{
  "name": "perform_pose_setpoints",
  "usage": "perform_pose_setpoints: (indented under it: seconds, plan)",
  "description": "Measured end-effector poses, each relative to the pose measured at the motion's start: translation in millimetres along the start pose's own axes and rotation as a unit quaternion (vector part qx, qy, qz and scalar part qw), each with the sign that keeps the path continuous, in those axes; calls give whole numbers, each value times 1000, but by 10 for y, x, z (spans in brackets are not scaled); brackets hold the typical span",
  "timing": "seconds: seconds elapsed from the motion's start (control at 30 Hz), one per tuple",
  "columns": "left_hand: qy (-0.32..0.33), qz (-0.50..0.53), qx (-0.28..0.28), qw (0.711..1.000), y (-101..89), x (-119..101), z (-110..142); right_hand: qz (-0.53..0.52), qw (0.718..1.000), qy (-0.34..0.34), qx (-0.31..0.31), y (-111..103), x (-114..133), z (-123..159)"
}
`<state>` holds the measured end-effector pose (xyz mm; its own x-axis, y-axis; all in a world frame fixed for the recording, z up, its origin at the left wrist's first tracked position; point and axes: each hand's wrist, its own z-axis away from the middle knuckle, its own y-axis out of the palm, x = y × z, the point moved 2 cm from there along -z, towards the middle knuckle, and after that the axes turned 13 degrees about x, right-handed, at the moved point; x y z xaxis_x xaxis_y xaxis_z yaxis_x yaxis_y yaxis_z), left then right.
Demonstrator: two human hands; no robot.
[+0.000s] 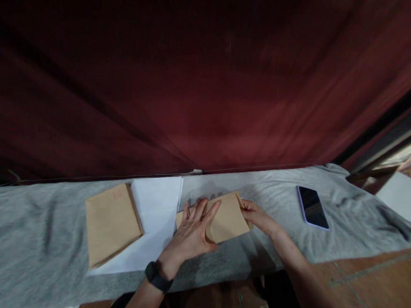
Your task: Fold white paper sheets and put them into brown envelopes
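A brown paper envelope (227, 218) lies slightly slanted on the grey cloth in front of me. My left hand (195, 230) rests on its left part with fingers spread, pressing it down. At its right end, my right hand (254, 214) grips the edge, the fingertips partly hidden behind or inside the paper. To the left, a stack of brown envelopes (113, 223) with a faint reddish mark lies on white paper sheets (158, 204).
A phone (313, 206) with a purple edge lies to the right on the grey cloth (278, 186). Dark red fabric (205, 102) hangs behind. A white sheet or board (406, 201) stands at the far right. Tiled floor (369, 278) shows below the front edge.
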<state>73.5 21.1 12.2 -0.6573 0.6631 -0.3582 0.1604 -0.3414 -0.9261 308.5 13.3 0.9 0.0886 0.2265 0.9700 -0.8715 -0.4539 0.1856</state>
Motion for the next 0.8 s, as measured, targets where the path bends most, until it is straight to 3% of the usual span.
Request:
perform_pose_setpoints:
  seconds: [0.5, 0.57, 0.7, 0.73, 0.8]
  plan:
    - [2, -28, -36, 999, -34, -78, -28, 11, 997, 1, -73, -138, -188, -17]
    - [-2, -30, -37, 999, -12, -68, -36, 45, 991, -34, -119, -207, -159, 6]
    - [-10, -33, -37, 999, 10, -53, -61, 116, 952, -111, -262, -352, 6, 173]
    - [-9, -31, -34, 999, 11, -57, -69, 106, 952, -113, -263, -362, 39, 219]
    - [-2, -26, -29, 999, 11, -72, -86, 70, 971, -91, -208, -335, 77, 289]
